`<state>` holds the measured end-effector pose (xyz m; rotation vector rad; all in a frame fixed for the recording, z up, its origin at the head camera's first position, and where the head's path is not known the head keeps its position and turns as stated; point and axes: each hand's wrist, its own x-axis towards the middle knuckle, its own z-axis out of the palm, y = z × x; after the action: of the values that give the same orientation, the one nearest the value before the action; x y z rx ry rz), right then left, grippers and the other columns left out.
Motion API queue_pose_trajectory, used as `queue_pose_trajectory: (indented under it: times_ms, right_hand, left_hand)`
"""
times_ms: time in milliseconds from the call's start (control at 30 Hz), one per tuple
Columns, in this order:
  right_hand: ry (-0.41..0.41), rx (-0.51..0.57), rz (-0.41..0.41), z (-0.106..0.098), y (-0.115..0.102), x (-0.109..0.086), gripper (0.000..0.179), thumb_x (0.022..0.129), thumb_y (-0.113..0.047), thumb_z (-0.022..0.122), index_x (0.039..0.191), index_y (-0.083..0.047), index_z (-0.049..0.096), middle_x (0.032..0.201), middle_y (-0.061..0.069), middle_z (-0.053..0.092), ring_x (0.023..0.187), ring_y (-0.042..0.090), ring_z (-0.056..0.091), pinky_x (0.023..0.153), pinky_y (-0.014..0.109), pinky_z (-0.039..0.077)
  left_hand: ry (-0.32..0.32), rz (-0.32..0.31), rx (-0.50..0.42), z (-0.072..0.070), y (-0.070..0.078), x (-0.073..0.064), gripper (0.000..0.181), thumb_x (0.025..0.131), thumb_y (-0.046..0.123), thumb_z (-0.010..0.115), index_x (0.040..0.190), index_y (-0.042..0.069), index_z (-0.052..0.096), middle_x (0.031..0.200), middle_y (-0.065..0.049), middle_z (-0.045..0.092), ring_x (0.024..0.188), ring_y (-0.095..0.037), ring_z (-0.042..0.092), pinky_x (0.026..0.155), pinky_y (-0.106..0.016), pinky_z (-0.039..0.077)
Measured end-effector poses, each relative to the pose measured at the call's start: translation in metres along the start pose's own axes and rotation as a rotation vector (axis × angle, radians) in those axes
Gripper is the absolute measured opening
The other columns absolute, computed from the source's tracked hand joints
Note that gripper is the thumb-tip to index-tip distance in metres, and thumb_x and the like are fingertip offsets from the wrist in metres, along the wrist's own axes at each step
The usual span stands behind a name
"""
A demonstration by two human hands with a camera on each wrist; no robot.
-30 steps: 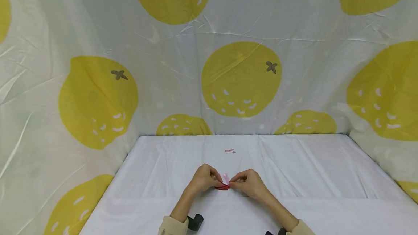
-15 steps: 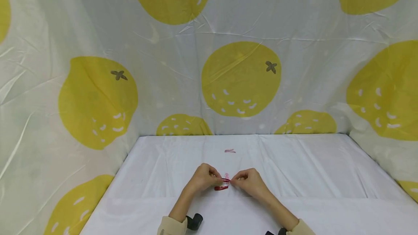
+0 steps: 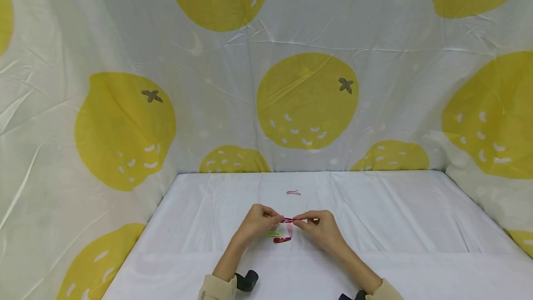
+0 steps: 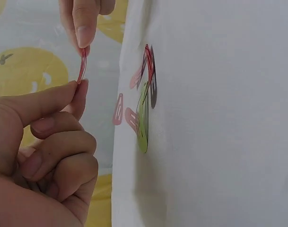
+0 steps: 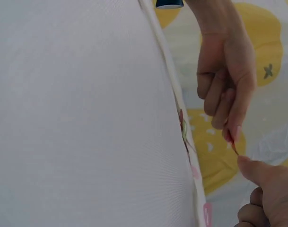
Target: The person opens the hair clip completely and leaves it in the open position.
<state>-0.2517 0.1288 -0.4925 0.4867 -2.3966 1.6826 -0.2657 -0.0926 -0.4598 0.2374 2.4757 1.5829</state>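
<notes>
My left hand (image 3: 257, 223) pinches one end of a red snap hair clip (image 3: 287, 220) between thumb and forefinger. The opposite end is pinched by my right hand (image 3: 324, 230), so the clip stretches between both sets of fingertips. In the left wrist view this held clip (image 4: 82, 67) is raised off the cloth, and the other left fingers are curled in. Below the hands lie another red hair clip (image 3: 282, 240), a green hair clip (image 4: 143, 127) and a pink hair clip (image 3: 289, 230).
Farther back on the white-covered table (image 3: 374, 216) lies a pinkish-red hair clip (image 3: 293, 192). Left wrist view: pale pink clips (image 4: 117, 109) rest near the others. A curtain (image 3: 308, 101) with yellow fruit prints encloses the back and sides.
Both hands have moved up and away from the body with the red hair clip, leaving the other red one behind. The green clip, previously hidden by the left hand, now shows.
</notes>
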Motion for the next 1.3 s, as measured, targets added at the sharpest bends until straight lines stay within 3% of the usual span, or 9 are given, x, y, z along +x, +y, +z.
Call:
queue_pose_trajectory:
  times_ms: [100, 200, 500, 767, 1033, 1300]
  right_hand:
    - [0.041, 0.01, -0.1, -0.0003, 0.001, 0.0005, 0.007, 0.084, -0.015, 0.085, 0.091, -0.013, 0.085, 0.058, 0.004, 0.061, 0.057, -0.003, 0.038, 0.053, 0.015, 0.033]
    - [0.062, 0.03, -0.14, -0.0005, 0.0033, 0.0006, 0.008, 0.085, -0.014, 0.084, 0.092, -0.011, 0.085, 0.067, 0.013, 0.07, 0.061, -0.002, 0.042, 0.055, 0.015, 0.036]
    - [0.079, 0.059, -0.079, -0.0015, 0.0023, -0.0008, 0.007, 0.086, -0.017, 0.084, 0.091, -0.013, 0.084, 0.076, 0.015, 0.075, 0.063, 0.0, 0.045, 0.056, 0.016, 0.037]
    - [0.077, 0.059, -0.024, -0.0022, 0.0059, 0.0002, 0.008, 0.087, -0.021, 0.084, 0.089, -0.014, 0.083, 0.08, 0.012, 0.076, 0.065, 0.001, 0.05, 0.056, 0.017, 0.04]
    - [0.09, 0.063, 0.014, -0.0021, 0.0068, 0.0012, 0.007, 0.087, -0.021, 0.084, 0.089, -0.014, 0.083, 0.079, 0.005, 0.075, 0.064, 0.001, 0.05, 0.056, 0.017, 0.04]
    - [0.111, 0.074, 0.013, -0.0017, 0.0055, 0.0, 0.006, 0.084, -0.018, 0.086, 0.088, -0.014, 0.084, 0.065, 0.001, 0.061, 0.06, 0.0, 0.044, 0.054, 0.017, 0.036]
  left_hand:
    - [0.002, 0.0, -0.028, -0.0016, 0.0006, 0.0002, 0.021, 0.091, 0.021, 0.08, 0.092, -0.001, 0.078, 0.083, -0.018, 0.074, 0.069, -0.015, 0.058, 0.063, -0.025, 0.046]
    - [-0.01, 0.018, -0.054, -0.0036, 0.0007, 0.0007, 0.021, 0.09, 0.021, 0.08, 0.093, 0.0, 0.079, 0.082, -0.019, 0.073, 0.067, -0.014, 0.054, 0.061, -0.025, 0.043]
    - [-0.018, 0.093, -0.043, -0.0036, 0.0001, 0.0024, 0.019, 0.086, 0.021, 0.085, 0.095, 0.004, 0.081, 0.074, -0.004, 0.067, 0.066, -0.011, 0.05, 0.056, -0.021, 0.039]
    - [-0.007, 0.17, -0.059, -0.0025, -0.0019, 0.0018, 0.017, 0.089, 0.016, 0.082, 0.097, 0.001, 0.083, 0.094, -0.015, 0.08, 0.077, -0.016, 0.063, 0.061, -0.02, 0.046]
    - [-0.014, 0.224, -0.048, -0.0018, -0.0021, 0.0034, 0.013, 0.088, 0.012, 0.082, 0.093, 0.0, 0.083, 0.092, -0.018, 0.079, 0.073, -0.014, 0.059, 0.059, -0.018, 0.045]
    - [0.025, 0.292, -0.062, 0.0005, -0.0028, 0.0051, 0.011, 0.087, 0.011, 0.082, 0.092, 0.001, 0.083, 0.09, -0.017, 0.079, 0.069, -0.006, 0.061, 0.06, -0.017, 0.048]
